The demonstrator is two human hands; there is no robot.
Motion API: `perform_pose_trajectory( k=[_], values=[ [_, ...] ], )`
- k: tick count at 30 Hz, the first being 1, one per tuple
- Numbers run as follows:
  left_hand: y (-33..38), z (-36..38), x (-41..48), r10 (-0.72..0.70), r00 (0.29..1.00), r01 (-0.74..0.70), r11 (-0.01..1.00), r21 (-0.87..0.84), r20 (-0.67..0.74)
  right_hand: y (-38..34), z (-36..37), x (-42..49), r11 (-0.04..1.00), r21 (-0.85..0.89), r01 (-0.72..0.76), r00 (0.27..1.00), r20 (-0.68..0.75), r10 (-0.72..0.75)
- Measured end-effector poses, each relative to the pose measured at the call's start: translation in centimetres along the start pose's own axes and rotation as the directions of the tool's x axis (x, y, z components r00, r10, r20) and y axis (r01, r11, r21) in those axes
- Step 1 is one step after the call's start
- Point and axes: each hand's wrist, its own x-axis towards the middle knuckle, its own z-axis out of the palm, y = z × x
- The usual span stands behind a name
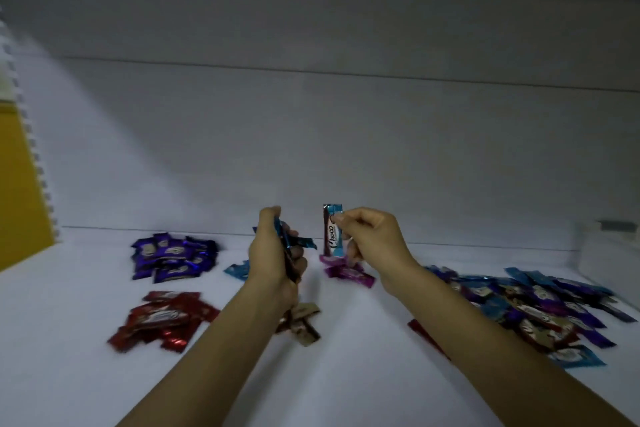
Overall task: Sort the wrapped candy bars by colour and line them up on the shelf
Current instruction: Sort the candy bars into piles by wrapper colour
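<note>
The white shelf (86,374) spans the whole view, closed by a pale back wall (346,132) and bordered at far left by a yellow panel (17,184). The largest group of bars is the unsorted heap (540,308) on the right side of the shelf, mixing blue, purple and red wrappers. At left rear lies the purple pile (173,258); directly in front of it, apart from it, lies the red pile (162,319). The left hand (273,253) is raised above the shelf centre, fingers curled tight around a bunch of dark blue bars (298,241) whose ends stick out to the right. The right hand (370,239), raised beside it, pinches one light blue bar (331,230) upright between thumb and fingers. Below that bar sits a small magenta pile (346,270). A small gold pile (304,322) lies under the left wrist. A single light blue wrapper (237,269) rests just left of the left hand.
</note>
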Motion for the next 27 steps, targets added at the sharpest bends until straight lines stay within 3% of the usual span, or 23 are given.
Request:
perform_pose_trajectory(
  k=[5,10,12,15,18,22,25,27],
  values=[
    [4.9,-8.3,-1.3,0.031,0.995,-0.022,0.995,-0.098,0.093,1.6,6.5,1.8,0.976,-0.131,-0.173,0.978,0.097,0.186],
    [7.3,-13.2,-3.0,0.068,0.991,-0.052,0.99,-0.135,0.117,1.9,10.4,1.9,0.944,-0.278,-0.175,0.968,0.126,0.216],
    [7.7,-14.0,-3.2,0.092,0.986,-0.073,0.988,-0.132,0.137,1.4,12.1,0.6,0.952,-0.283,-0.115,0.953,0.24,0.186],
    [7.9,-14.2,-2.9,0.122,0.979,-0.114,0.992,-0.058,0.164,0.3,14.6,-2.3,0.966,-0.229,-0.12,0.849,0.48,0.219],
    [7.7,-13.8,-2.6,0.114,0.983,-0.117,0.993,0.016,0.146,-0.2,15.6,-3.8,0.979,-0.173,-0.103,0.812,0.554,0.183],
    [7.7,-13.7,-1.6,0.183,0.983,-0.179,0.966,0.185,-0.002,-0.2,14.6,-2.8,0.988,-0.074,-0.133,0.884,0.442,0.152],
    [7.9,-14.5,-0.9,0.166,0.984,-0.153,0.973,0.173,-0.062,0.2,12.6,-0.3,0.993,-0.101,-0.063,0.969,0.234,0.085],
    [7.9,-15.0,-0.6,0.146,0.986,-0.132,0.979,0.154,-0.084,1.0,11.2,1.5,0.983,-0.167,-0.078,0.985,0.14,0.102]
  ],
)
